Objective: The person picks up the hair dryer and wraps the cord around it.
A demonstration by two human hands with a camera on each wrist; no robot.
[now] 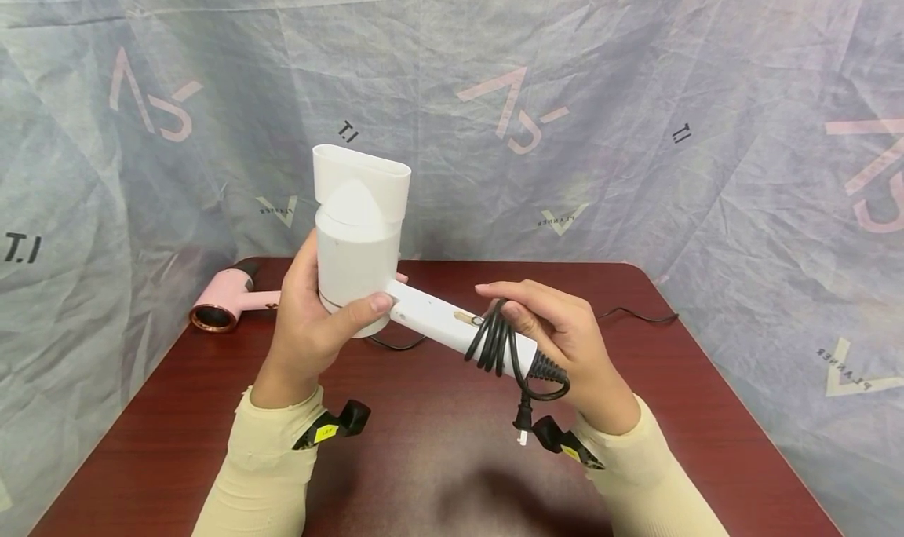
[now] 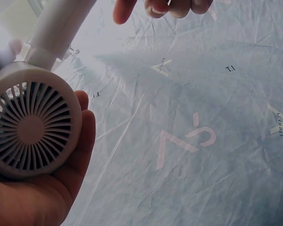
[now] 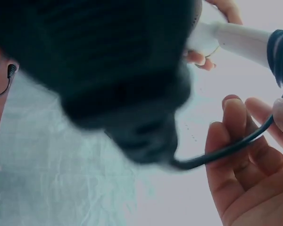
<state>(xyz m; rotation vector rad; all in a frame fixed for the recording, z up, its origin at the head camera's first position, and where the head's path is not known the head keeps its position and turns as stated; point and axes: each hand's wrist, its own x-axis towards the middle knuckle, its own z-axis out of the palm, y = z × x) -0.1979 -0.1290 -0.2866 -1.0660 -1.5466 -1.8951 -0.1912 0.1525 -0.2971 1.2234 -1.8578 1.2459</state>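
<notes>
My left hand grips a white hair dryer by its body, thumb near the handle joint. Its flat, wide nozzle points up, and the handle slants down to the right. In the left wrist view the round intake grille rests in the palm. Black power cord is wound in several turns around the handle's lower part. My right hand holds the cord between thumb and fingers beside these turns. The plug hangs below the handle; it blurs large across the right wrist view.
A pink hair dryer lies at the table's back left, partly behind my left hand. Thin black cord runs along the back right of the dark red table. Printed grey cloth hangs behind and at both sides.
</notes>
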